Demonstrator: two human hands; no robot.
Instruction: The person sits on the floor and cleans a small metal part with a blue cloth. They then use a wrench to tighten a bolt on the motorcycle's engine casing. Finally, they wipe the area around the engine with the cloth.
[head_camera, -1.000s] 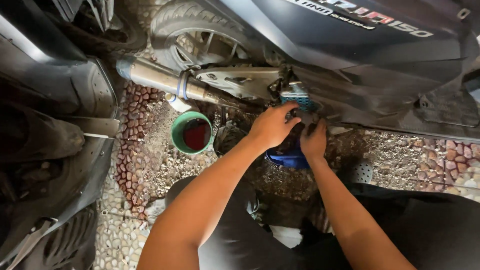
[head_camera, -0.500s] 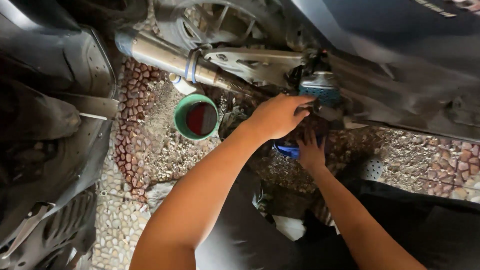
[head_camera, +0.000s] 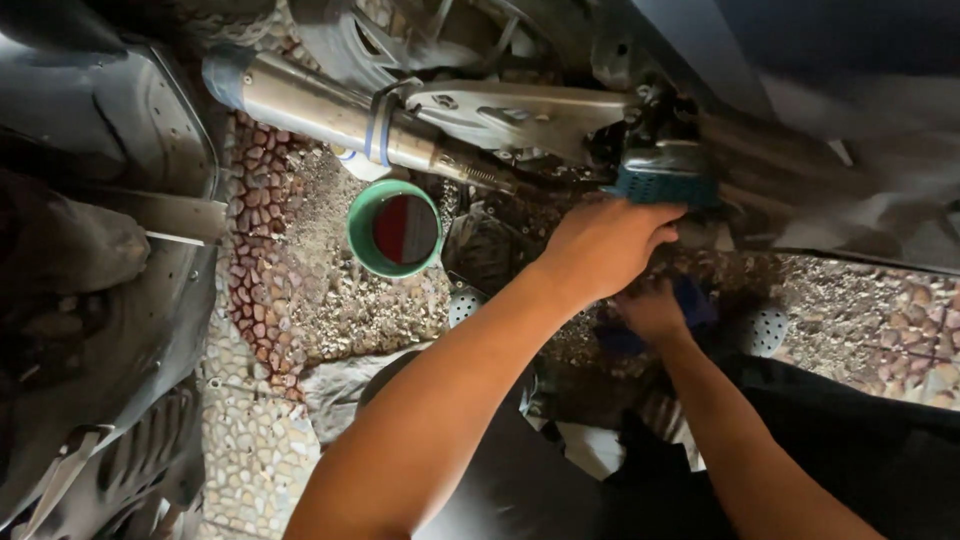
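Note:
My left hand (head_camera: 605, 245) reaches under a motorcycle, its curled fingers against the underside of a teal ribbed foot peg (head_camera: 660, 178). What the fingers hold is hidden. My right hand (head_camera: 652, 312) sits just below and behind the left, partly covered by it, resting on a blue object (head_camera: 695, 302) on the pebble ground. Its fingers do not show. A silver exhaust pipe (head_camera: 320, 105) runs across above, joined to a grey metal bracket (head_camera: 520, 108).
A green cup (head_camera: 393, 228) with red liquid stands on the pebble ground (head_camera: 300, 290) left of my hands. Dark bodywork of another vehicle (head_camera: 110, 250) fills the left side. A round perforated metal disc (head_camera: 768, 330) lies at right. My dark-clothed knees are at the bottom.
The view has closed in and shifted. My left hand has moved up and right to the teal foot peg. My right hand stays low by the blue object.

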